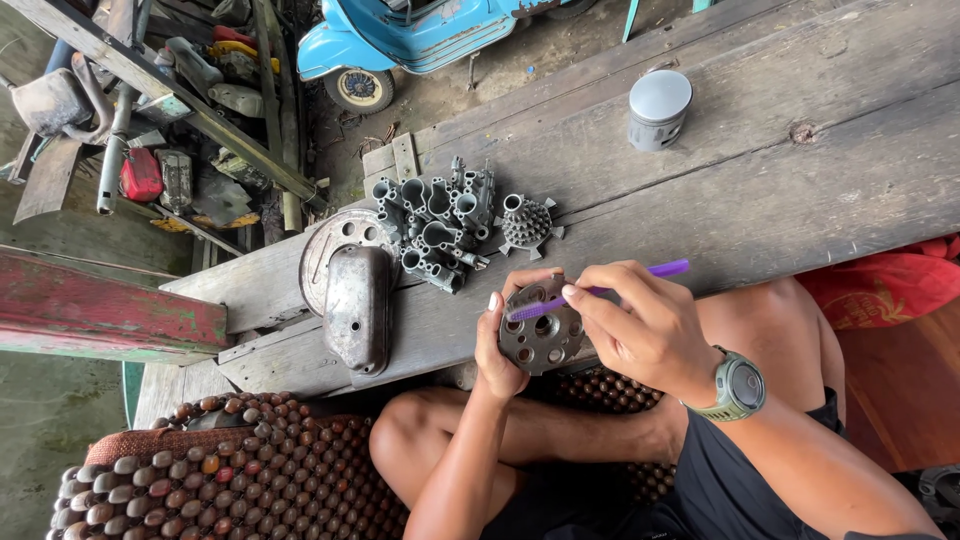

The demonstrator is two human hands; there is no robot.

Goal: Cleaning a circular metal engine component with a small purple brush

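Observation:
My left hand grips a round grey metal disc with several holes, held upright over my lap. My right hand, with a grey-green watch on its wrist, holds a purple toothbrush whose head rests on the disc's face. Both hands are just off the near edge of the wooden bench.
On the bench lie a cluster of grey carburettor bodies, a spiked round part, a metal cover on a round plate, and a piston. A beaded seat mat lies at lower left, a blue scooter beyond.

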